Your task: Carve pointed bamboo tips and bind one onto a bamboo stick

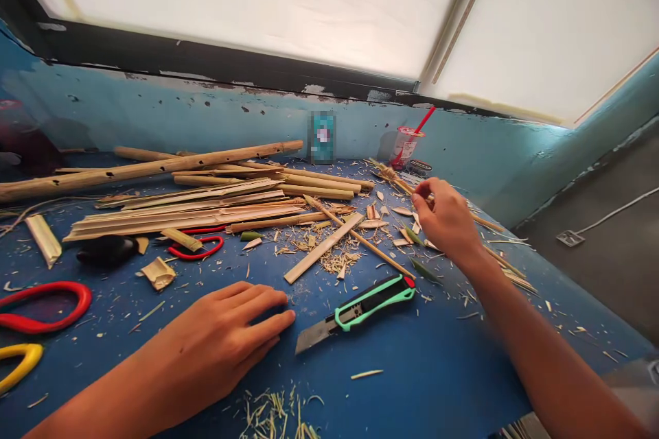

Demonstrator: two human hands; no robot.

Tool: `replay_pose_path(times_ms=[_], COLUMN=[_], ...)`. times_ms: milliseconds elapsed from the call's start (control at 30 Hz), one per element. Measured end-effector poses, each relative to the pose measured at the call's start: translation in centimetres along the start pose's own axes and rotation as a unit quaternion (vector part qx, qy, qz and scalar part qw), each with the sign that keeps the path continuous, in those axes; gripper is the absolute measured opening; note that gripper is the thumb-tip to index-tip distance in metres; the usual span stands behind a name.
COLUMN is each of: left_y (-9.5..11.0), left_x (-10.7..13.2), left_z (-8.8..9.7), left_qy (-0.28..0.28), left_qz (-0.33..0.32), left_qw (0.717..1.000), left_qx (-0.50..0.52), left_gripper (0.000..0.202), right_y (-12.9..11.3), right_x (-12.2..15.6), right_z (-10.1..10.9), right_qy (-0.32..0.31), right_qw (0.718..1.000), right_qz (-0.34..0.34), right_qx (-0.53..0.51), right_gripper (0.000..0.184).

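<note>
My left hand [237, 333] lies on the blue table, palm down, fingers stretched out and holding nothing. Just right of its fingertips is a green and black utility knife [375, 302], its blade out and pointing left. Farther off, my right hand [445, 219] is closed, thumb and forefinger together, over several thin bamboo sticks [396, 180] that run beneath it. Whether a stick is in that pinch I cannot make out. Between the hands are a flat bamboo strip [323, 248], a slim bamboo stick [378, 252] and a pile of shavings [340, 257].
Split bamboo lengths [206, 209] and a long holed pole [154, 168] lie at the back left. Red-handled scissors [46, 305] and a yellow handle [20, 363] are at the left edge. A cup with a red straw [404, 147] stands by the wall.
</note>
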State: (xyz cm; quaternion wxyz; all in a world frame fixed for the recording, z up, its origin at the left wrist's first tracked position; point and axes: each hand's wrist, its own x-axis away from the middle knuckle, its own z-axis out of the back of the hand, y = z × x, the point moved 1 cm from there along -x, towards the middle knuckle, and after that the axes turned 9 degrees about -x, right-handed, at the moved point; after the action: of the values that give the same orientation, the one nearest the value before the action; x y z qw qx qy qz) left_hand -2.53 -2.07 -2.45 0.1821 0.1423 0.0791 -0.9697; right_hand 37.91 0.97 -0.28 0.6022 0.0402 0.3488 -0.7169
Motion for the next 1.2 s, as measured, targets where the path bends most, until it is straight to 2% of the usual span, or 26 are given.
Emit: replay_pose_path(times_ms=[67,100,233,300,400,500,667,767,867,967,1100,1200], left_y=[-0.5,-0.8,-1.7,-2.0,-2.2,-2.2,-2.1,-2.0,-1.9,-1.8,-1.8,-1.8], left_x=[0.2,0.3,0.9,1.0,1.1,1.1,0.9,0.9,0.6,0.2,0.2,0.5], left_z=[-0.3,-0.5,-0.5,-0.3,-0.1,0.0,0.1,0.1,0.3,0.6,1.2,1.7], left_qy=[0.019,0.028,0.003,-0.014,-0.018,-0.006,-0.005,0.01,0.047,0.107,0.172,0.21], left_qz=[0.001,0.002,-0.001,-0.007,-0.022,-0.031,-0.034,-0.028,-0.029,-0.024,0.02,0.116], left_qw=[1.0,0.999,0.999,0.999,0.999,0.998,0.998,0.997,0.995,0.989,0.976,0.954], left_qx=[-0.01,-0.015,-0.038,-0.042,-0.045,-0.056,-0.059,-0.066,-0.084,-0.098,-0.134,-0.178], left_gripper=[0.032,0.031,0.037,0.041,0.047,0.047,0.043,0.041,0.036,0.029,0.029,0.047], right_y=[0.0,0.2,2.0,3.9,7.2,9.9,12.0,12.5,12.2,10.4,5.6,1.5], right_x=[-0.2,-0.3,-1.4,-2.3,-3.4,-3.6,-3.4,-3.7,-4.1,-4.0,-2.6,-0.8], right_z=[0.2,0.1,-0.7,-0.5,0.3,0.3,-1.5,-1.9,-1.6,-1.1,-0.6,-0.2], right_qy=[0.016,0.005,-0.095,-0.093,-0.061,-0.08,-0.103,-0.09,-0.048,-0.006,-0.017,-0.051], right_qw=[1.0,1.0,0.995,0.995,0.987,0.97,0.963,0.968,0.979,0.991,0.998,0.978], right_qz=[0.001,0.007,0.013,-0.029,-0.13,-0.2,-0.218,-0.21,-0.185,-0.126,0.036,0.162], right_qx=[-0.012,-0.018,-0.026,-0.001,0.066,0.113,0.123,0.106,0.077,0.032,-0.057,-0.12], right_gripper=[0.022,0.02,0.012,0.015,0.027,0.029,0.032,0.033,0.032,0.031,0.023,0.019])
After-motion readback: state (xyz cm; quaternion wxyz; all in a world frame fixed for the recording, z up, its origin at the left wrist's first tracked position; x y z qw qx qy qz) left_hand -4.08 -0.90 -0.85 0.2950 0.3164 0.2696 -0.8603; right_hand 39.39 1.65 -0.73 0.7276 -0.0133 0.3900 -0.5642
